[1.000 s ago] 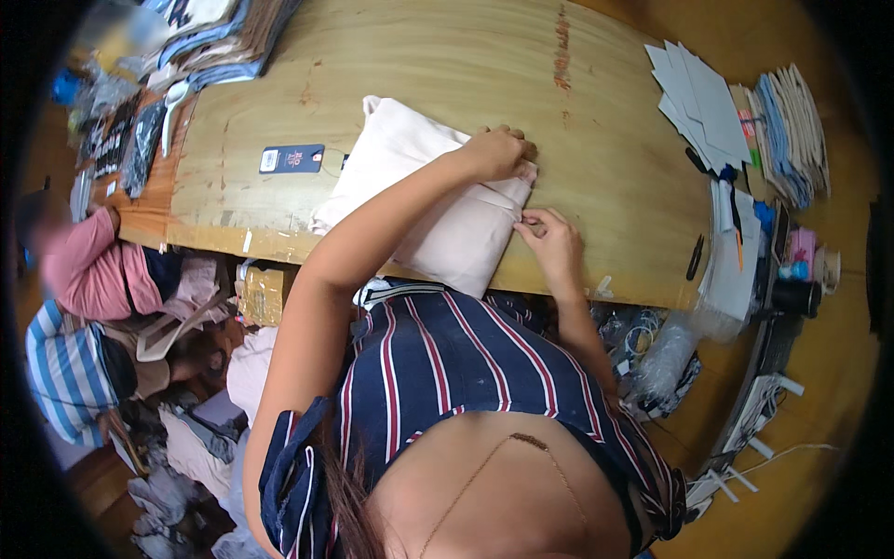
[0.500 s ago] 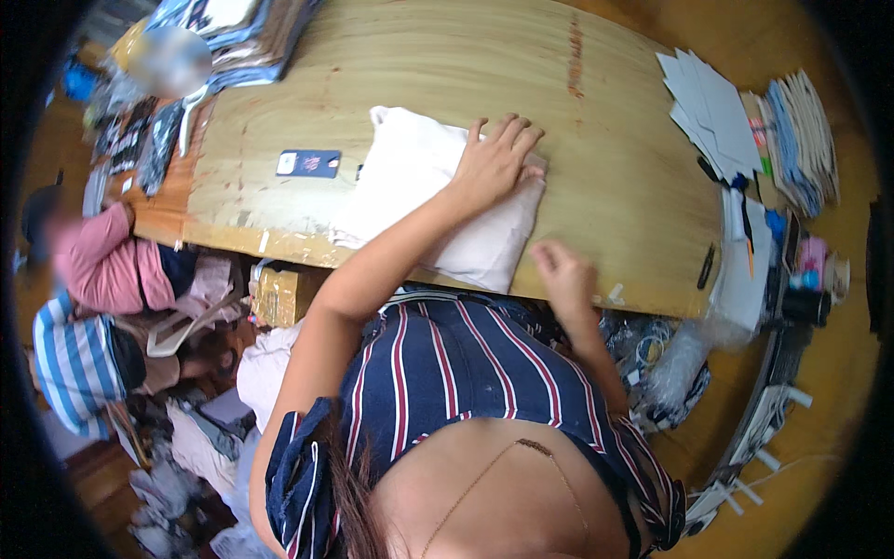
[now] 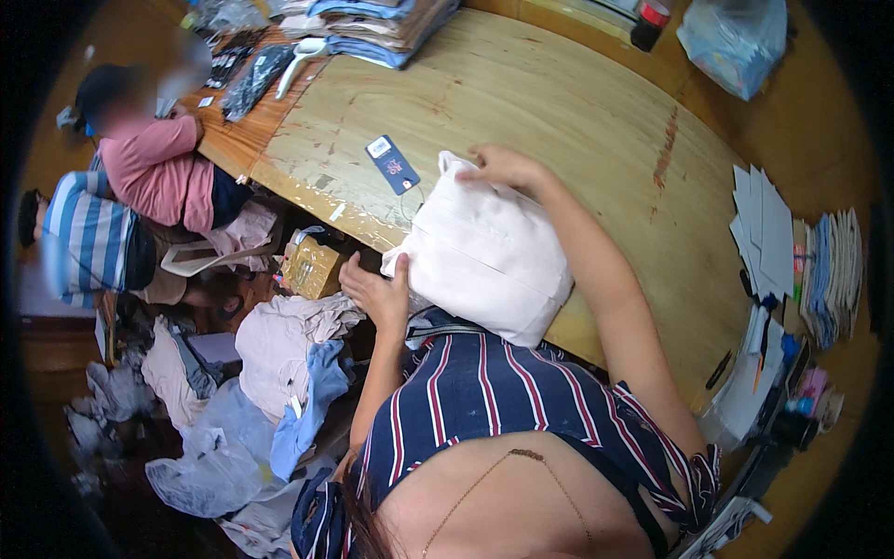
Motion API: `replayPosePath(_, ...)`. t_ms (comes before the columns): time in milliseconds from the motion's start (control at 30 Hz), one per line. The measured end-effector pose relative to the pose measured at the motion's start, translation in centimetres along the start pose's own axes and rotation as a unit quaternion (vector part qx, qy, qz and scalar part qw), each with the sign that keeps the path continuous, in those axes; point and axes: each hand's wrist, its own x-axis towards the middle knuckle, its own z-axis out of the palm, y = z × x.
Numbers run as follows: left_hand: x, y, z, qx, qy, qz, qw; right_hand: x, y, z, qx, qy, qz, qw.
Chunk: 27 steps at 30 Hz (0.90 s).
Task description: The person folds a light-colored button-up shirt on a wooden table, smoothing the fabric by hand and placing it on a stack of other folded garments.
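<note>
A folded pale pink garment (image 3: 494, 252) lies at the table's near edge, its near part against my striped top. At its near left corner is my left hand (image 3: 377, 296), thumb against the cloth edge and fingers spread apart. My right hand (image 3: 512, 171) reaches over the far side, thumb and fingers closed on the far edge; part of the grip is hidden. A dark blue hang tag (image 3: 393, 166) on a thin string lies flat beside the garment's left side.
Stacked folded clothes (image 3: 372, 33) stand at the far left, by a white handled tool (image 3: 300, 65). White cards (image 3: 765, 228) and folded cloths (image 3: 833, 275) lie right. Piled garments (image 3: 279, 349) and plastic bags (image 3: 219, 461) are below left. Two people sit beyond the table's left end.
The garment has turned and come nearer to me. My left hand has moved from on top of it to its near left corner; my right hand has gone to its far edge.
</note>
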Motion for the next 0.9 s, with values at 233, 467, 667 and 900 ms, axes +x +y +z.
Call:
replayPosePath(233, -0.9, -2.8, 1.5, -0.470, -0.280, -0.365, 0.753, 1.9, -3.0, 4.1, -0.142, 0.076, 0.049, 0.986)
replayPosePath(467, 2.6, 1.5, -1.5, -0.337, -0.118, -0.071, 0.931, 2.8, -1.9, 1.7, -0.021, 0.020, 0.005, 1.000)
replayPosePath(667, 10.4, 7.0, -4.9, -0.303, -0.104, 0.123, 0.939, 2.2, 0.3, -5.1, 0.440, 0.034, -0.047, 0.896)
replayPosePath(900, 15.9, 9.9, -7.6, -0.456, 0.013, 0.241, 0.857, -5.8, -6.7, -13.3, 0.246, 0.207, -0.282, 0.904)
